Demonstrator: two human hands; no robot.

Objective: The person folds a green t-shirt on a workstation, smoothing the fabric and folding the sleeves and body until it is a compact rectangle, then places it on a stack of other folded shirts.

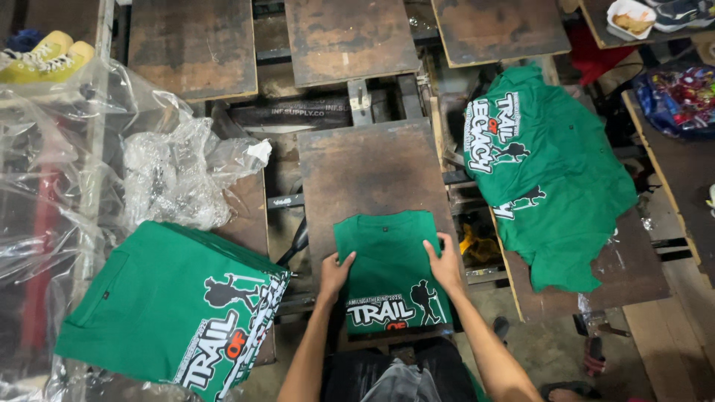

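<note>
A folded green T-shirt [387, 264] with a white and black print lies on a worn brown wooden board [369, 167] in front of me. My left hand [335, 274] presses flat on its left edge, fingers apart. The shirt's right edge is under my right hand [445, 264], which also lies flat with spread fingers. Neither hand grips anything. A stack of folded green printed shirts [167, 305] sits at the lower left. Unfolded green printed shirts [547, 171] are heaped on a board at the right.
Crumpled clear plastic wrap [175, 171] covers the left side. Three more worn boards [194, 45] stand at the back. Yellow shoes [45, 58] sit at the top left. A colourful bag [681, 97] and a white food tray [629, 16] lie at the top right.
</note>
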